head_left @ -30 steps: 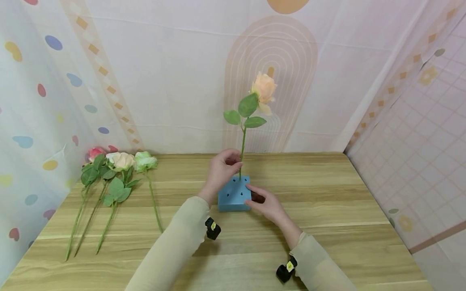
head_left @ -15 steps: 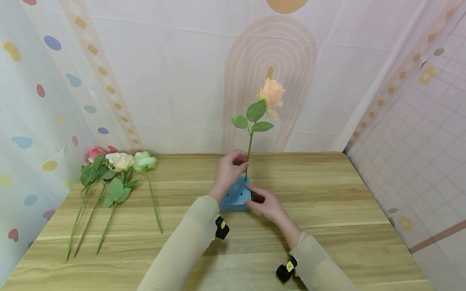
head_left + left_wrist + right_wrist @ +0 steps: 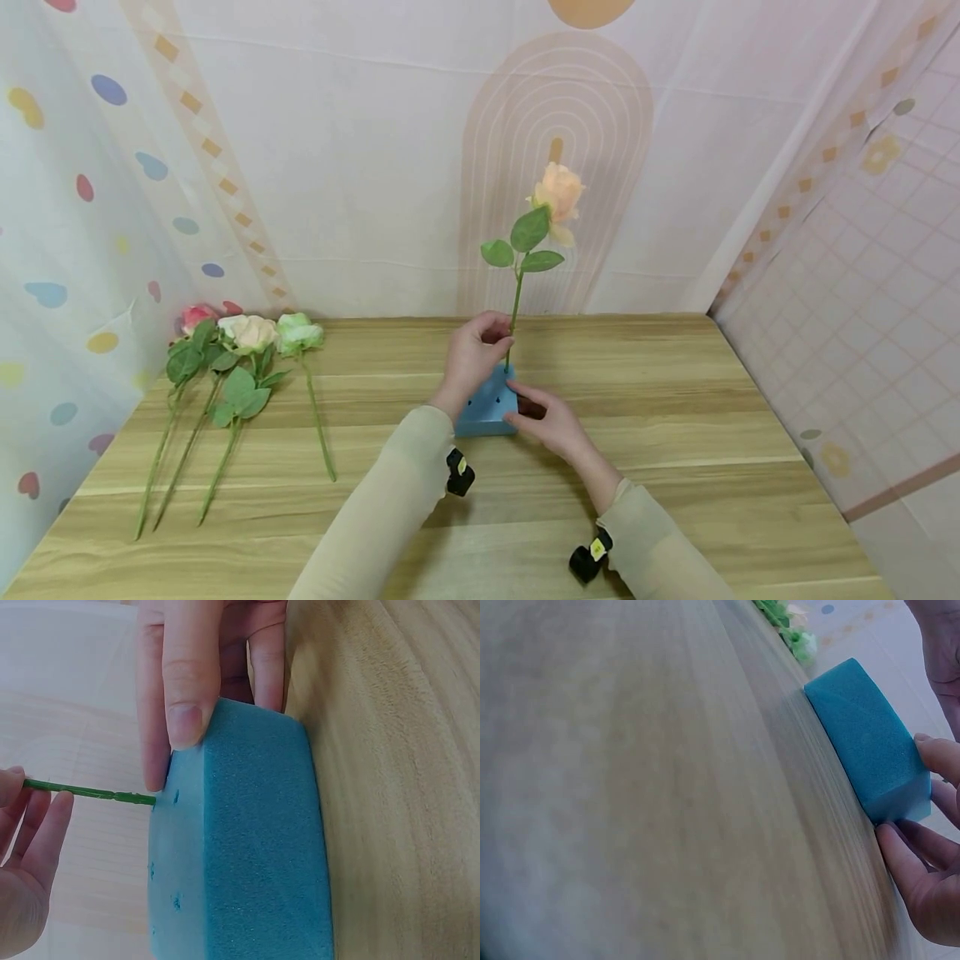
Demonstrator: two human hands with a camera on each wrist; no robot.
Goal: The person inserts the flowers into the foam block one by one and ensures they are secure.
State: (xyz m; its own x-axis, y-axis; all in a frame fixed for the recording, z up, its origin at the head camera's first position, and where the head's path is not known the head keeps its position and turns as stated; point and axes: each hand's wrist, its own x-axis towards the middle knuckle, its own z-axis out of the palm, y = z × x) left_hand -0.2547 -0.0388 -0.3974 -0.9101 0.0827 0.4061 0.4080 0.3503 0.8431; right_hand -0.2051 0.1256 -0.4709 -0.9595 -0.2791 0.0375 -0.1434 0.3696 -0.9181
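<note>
A peach rose [image 3: 558,193] with green leaves stands upright in the head view. My left hand [image 3: 472,357] pinches its green stem [image 3: 90,791] low down between thumb and fingers. The stem's lower end meets a hole at the top of a blue foam block [image 3: 486,422], near its back right corner. My right hand [image 3: 553,427] grips the block's right side, with the thumb at the front edge and a fingertip on top. In the left wrist view, more small holes dot the block's top face.
Several artificial roses lie on the wooden table [image 3: 675,433] at the left, among them a pink rose [image 3: 198,317], a cream rose [image 3: 252,332] and a pale green rose [image 3: 299,333]. A patterned curtain [image 3: 360,183] hangs behind the table.
My left hand has moved the rose slightly right and down, its stem end shifting from the middle of the block's back edge to the back right hole. My right hand has stayed put.
</note>
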